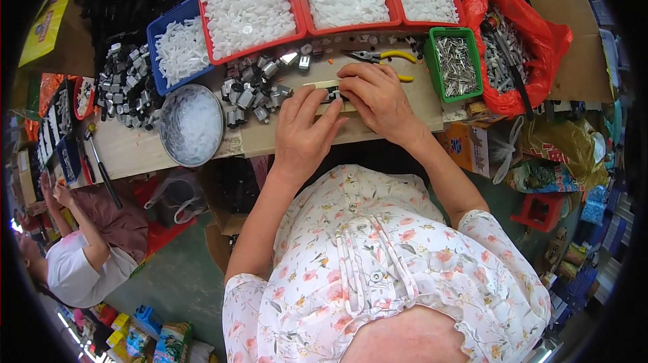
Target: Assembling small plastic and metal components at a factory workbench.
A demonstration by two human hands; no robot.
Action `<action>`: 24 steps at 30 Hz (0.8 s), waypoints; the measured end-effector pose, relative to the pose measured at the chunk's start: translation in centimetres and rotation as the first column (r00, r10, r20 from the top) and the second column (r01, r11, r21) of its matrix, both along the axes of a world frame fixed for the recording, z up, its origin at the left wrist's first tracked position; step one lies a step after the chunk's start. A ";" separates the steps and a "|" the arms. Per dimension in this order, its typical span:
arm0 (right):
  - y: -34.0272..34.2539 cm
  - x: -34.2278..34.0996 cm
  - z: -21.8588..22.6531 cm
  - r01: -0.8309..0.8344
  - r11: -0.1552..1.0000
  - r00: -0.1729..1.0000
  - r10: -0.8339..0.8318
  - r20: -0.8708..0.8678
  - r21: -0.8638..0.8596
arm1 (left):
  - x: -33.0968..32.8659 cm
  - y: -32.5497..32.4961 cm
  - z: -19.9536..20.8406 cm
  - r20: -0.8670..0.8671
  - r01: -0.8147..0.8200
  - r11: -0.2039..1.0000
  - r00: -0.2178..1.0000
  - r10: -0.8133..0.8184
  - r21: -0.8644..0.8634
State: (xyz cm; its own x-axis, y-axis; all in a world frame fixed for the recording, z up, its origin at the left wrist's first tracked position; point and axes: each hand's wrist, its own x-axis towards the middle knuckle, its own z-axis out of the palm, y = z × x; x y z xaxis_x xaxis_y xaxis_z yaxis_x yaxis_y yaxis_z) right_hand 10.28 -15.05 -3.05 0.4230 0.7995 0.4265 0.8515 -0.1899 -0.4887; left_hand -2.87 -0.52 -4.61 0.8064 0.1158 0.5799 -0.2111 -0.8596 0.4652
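In the middle of the frame, the person's left hand (302,135) appears to grip a small black-and-silver part (332,95) in its fingertips, at the near edge of the pale wooden worktable (263,139). The right hand (380,103) curls over the part's right end; its own fingers hide whether it is grasping anything. A flat cream-coloured bar (320,84) lies just behind the part, perhaps as a backing. Meeting the hands in front of the torso probably steadies so small a piece.

Loose silver-and-black blocks (251,93) lie left of the hands, and a green rectangular plastic bin (431,59) of metal pins (456,66) stands to the right, seemingly for short reaches. Yellow-handled pliers (398,56) lie just beyond the right hand, likely kept close for use.
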 end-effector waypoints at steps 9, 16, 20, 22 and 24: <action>-0.1 0.1 -0.5 0.013 0.999 1.000 -0.012 -0.020 0.039 | 0.5 -0.1 -0.3 -0.016 -0.024 0.992 1.000 0.026 0.124; -1.6 1.0 1.6 0.073 0.994 0.997 -0.071 -0.031 0.077 | 0.8 -0.2 0.2 -0.027 -0.032 0.990 0.999 0.036 0.141; -5.9 4.2 3.5 0.301 0.944 0.950 -0.309 0.045 0.135 | 0.8 0.2 1.2 -0.071 -0.020 0.995 0.997 0.027 0.097; -8.3 5.7 4.2 0.417 0.903 0.906 -0.422 0.031 0.102 | 1.3 0.6 2.3 -0.105 0.039 0.999 0.994 -0.037 0.018; -10.4 6.8 4.5 0.525 0.848 0.849 -0.527 0.018 0.072 | 2.4 1.2 3.4 -0.084 0.041 0.999 0.996 -0.043 -0.030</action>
State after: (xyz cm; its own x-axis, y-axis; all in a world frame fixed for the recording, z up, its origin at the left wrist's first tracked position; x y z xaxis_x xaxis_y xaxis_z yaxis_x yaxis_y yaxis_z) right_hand 17.12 -25.43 1.45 0.7566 0.4329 0.4900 0.6494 -0.5850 -0.4859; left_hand -0.49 0.67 -1.24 0.8570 0.0958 0.5063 -0.2058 -0.8372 0.5067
